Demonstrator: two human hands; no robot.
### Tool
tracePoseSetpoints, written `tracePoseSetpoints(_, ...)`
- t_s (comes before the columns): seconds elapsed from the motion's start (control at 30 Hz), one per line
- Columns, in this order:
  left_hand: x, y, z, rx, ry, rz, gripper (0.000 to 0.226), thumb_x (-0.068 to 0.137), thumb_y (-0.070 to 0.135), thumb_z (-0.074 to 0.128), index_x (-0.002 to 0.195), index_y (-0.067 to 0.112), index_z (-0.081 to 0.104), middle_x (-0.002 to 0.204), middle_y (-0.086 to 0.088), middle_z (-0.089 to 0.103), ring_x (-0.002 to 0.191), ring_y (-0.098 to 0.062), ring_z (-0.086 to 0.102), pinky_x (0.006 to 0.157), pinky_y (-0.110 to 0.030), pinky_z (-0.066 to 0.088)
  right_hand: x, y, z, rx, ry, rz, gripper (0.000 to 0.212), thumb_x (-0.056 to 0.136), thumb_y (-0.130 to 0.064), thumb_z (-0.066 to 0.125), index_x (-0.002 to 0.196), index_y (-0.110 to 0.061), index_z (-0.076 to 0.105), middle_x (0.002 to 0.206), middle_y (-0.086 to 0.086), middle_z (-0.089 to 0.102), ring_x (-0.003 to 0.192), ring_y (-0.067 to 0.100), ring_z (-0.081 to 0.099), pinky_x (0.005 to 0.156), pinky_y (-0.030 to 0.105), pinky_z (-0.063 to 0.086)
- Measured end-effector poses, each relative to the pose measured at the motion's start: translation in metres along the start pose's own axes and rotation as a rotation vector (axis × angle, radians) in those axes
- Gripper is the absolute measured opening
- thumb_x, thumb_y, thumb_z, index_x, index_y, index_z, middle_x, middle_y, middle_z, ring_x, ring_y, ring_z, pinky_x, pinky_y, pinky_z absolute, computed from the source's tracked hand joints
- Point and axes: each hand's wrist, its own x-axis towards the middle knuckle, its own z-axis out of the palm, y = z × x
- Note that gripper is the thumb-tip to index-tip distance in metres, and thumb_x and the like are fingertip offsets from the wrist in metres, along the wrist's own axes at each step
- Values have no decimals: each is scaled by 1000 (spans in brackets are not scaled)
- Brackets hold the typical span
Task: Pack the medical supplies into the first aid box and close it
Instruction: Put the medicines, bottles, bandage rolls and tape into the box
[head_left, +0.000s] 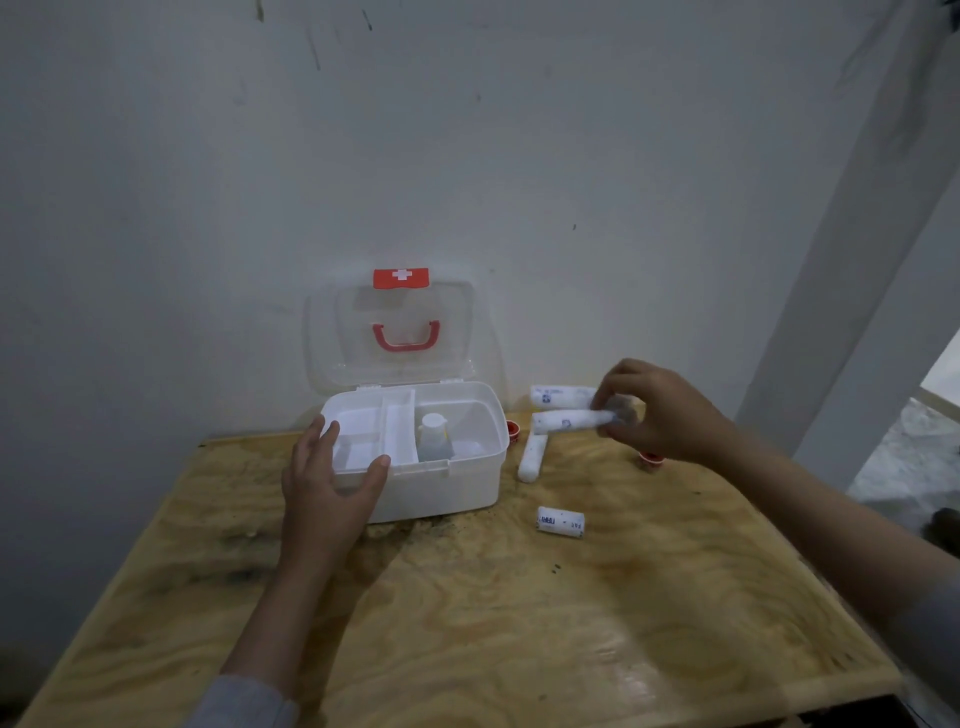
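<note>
A white cross sign stands on the red latch (401, 277) at the top edge of the first aid box's open clear lid (389, 332). Blue print marks the wrappers of the bandage rolls: the short roll (560, 521) lying on the counter, the roll (563, 397) near the wall, and the roll (571, 420) held in the right hand (657, 410), but every letter is too blurred to read.
</note>
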Motion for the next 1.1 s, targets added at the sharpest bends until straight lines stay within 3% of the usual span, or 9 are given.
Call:
tracePoseSetpoints(0.17,0,-1,1,0,-4,-11,68,79,40,67,138,18,42,153,2,29,138,-26,26,105,-49,34,47,-41,-2,-188,-36,-183,18,73,-17,70,91,-19,69,103,4,61,81,24,61,65,36,51)
tracePoseSetpoints(0.3,0,0,2,14,-3,-21,69,78,42,67,138,19,42,153,2,29,137,-26,27,104,-49,35,88,-69,13,-478,-223,-248,22,77,-13,65,98,-19,64,108,4,57,85,27,58,61,30,39)
tracePoseSetpoints(0.4,-1,1,1,2,-3,-25,69,79,42,66,139,20,41,154,3,28,138,-25,26,105,-48,35,108,-87,23,-548,-370,-234,24,76,-7,66,97,-18,64,107,5,55,89,26,57,59,30,36)
tracePoseSetpoints(0.6,-1,3,-1,-6,-3,-17,69,78,41,67,138,18,41,153,3,29,137,-23,26,105,-46,34,130,-105,39,-575,-590,-190,38,71,-1,73,106,-15,66,114,7,59,99,25,55,68,32,45)
tracePoseSetpoints(0.67,-1,3,0,-17,-2,-24,69,78,41,67,138,19,41,153,3,29,137,-23,26,104,-46,35,133,-105,41,-556,-612,-174,41,70,-1,75,108,-15,67,114,8,61,100,24,55,78,33,51)
tracePoseSetpoints(0.8,-1,2,0,-12,2,-23,70,78,42,67,138,19,41,153,3,29,136,-24,28,104,-47,36,136,-102,39,-474,-631,-137,41,69,0,76,107,-15,69,115,7,64,102,25,57,75,27,44)
tracePoseSetpoints(1.1,-2,2,0,-21,-2,-14,69,79,41,67,138,18,41,152,4,29,137,-23,26,104,-46,35,132,-89,37,-343,-630,-72,35,80,-7,69,112,-21,68,120,5,63,104,22,57,86,29,45)
